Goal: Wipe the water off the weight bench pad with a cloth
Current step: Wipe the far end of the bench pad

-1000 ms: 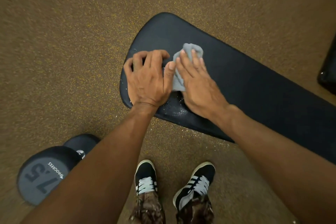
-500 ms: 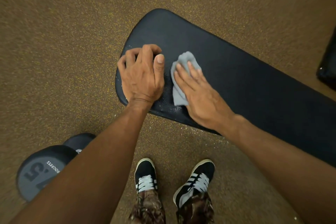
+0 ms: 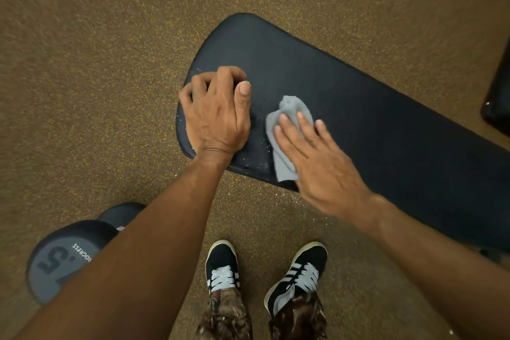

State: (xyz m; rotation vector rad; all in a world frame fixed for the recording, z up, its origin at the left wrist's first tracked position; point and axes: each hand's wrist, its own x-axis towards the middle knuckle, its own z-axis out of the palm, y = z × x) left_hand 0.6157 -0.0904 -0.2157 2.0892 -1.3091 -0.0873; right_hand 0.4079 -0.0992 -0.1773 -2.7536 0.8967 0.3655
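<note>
A black weight bench pad (image 3: 358,107) runs from the centre out to the right. Small water droplets glint on its near left end, between my hands. My left hand (image 3: 218,116) rests on that end with its fingers curled and nothing in it. My right hand (image 3: 317,163) lies flat, fingers spread, pressing a crumpled grey cloth (image 3: 284,130) onto the pad near its front edge. The cloth sticks out past my fingertips and beside my hand.
A dark dumbbell (image 3: 69,251) marked with a number lies on the speckled brown floor (image 3: 96,77) at the lower left, partly behind my left forearm. My two black shoes (image 3: 265,270) stand just before the pad. A black object (image 3: 499,96) shows at the right edge.
My right hand has slid the cloth to the right along the pad, away from my left hand. A gap with droplets now shows between them. My left hand stays put.
</note>
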